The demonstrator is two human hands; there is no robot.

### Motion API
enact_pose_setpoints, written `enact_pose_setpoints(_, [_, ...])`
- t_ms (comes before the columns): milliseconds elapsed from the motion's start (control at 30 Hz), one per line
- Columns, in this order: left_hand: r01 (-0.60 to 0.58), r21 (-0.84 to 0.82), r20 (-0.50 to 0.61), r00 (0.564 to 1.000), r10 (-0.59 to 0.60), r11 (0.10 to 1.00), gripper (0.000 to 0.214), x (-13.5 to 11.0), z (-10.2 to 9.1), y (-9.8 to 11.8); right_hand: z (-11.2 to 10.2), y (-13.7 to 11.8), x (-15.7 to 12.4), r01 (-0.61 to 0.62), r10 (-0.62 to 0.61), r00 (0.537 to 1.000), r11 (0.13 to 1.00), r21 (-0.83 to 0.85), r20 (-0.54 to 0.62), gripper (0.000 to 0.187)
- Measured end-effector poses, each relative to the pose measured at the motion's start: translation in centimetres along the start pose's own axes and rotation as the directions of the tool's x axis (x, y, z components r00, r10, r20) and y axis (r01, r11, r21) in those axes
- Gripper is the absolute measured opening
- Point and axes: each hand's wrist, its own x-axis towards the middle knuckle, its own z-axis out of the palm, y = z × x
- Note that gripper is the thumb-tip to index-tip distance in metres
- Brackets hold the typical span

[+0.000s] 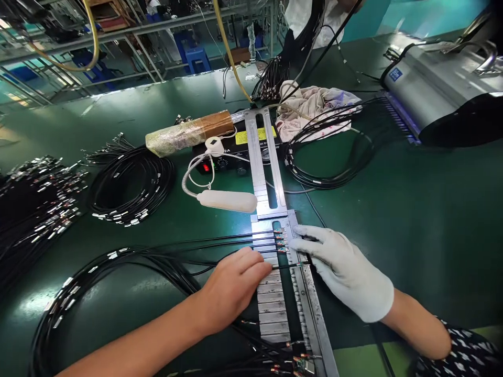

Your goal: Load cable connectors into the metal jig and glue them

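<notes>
A slotted metal fixture (271,306) runs away from me across the green table. My bare left hand (238,283) is closed on a black cable (288,266) whose stripped end reaches the fixture's right rail (314,309). Farther up, several black cables lie side by side across the slots, their exposed wire ends (280,236) over the gap. My right hand (348,272), in a white glove, rests with fingers stretched out along the right rail, close to those ends. A white gooseneck lamp (227,201) lights the fixture just beyond my hands.
Coiled black cables (129,183) and bundled cable ends (43,204) lie on the left. Behind the fixture sit a black control box (231,165) and a tape-wrapped handle (188,133). A cloth (314,107), another cable coil (326,178) and a silver machine (444,89) are at right.
</notes>
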Motion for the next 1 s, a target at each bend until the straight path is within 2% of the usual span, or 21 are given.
enact_pose_setpoints(100, [-0.01,0.032,0.0,1.0,0.01,0.999,0.023,-0.7,-1.2,-1.3,-0.1,-0.1,0.1,-0.013,0.013,1.0,1.0,-0.001,-0.007,0.041])
enact_pose_setpoints(200, [-0.056,0.098,0.058,0.997,0.05,0.994,0.03,-1.0,-2.0,-1.9,-0.1,-0.2,0.2,-0.017,0.017,1.0,1.0,-0.005,-0.018,0.04])
enact_pose_setpoints(367, [-0.111,0.235,0.118,0.989,0.085,0.966,0.034,-0.4,-2.5,-1.4,-0.2,-0.2,0.4,-0.018,0.018,1.0,1.0,-0.008,-0.011,0.039])
enact_pose_setpoints(533, [-0.143,0.31,0.103,0.988,0.116,0.94,0.034,-0.3,-2.6,-1.1,-0.1,-0.1,0.3,-0.013,0.013,1.0,1.0,0.004,-0.023,0.04])
enact_pose_setpoints(867, [-0.081,0.291,0.058,0.996,0.067,0.953,0.032,-0.2,-2.1,-0.9,-0.1,0.1,0.1,-0.044,0.043,0.999,0.998,0.038,0.025,0.042])
enact_pose_setpoints(1000, [-0.084,0.193,0.102,0.993,0.065,0.978,0.032,0.2,-2.2,-1.2,-0.3,-0.1,0.3,-0.037,0.036,0.999,0.999,0.039,0.014,0.042])
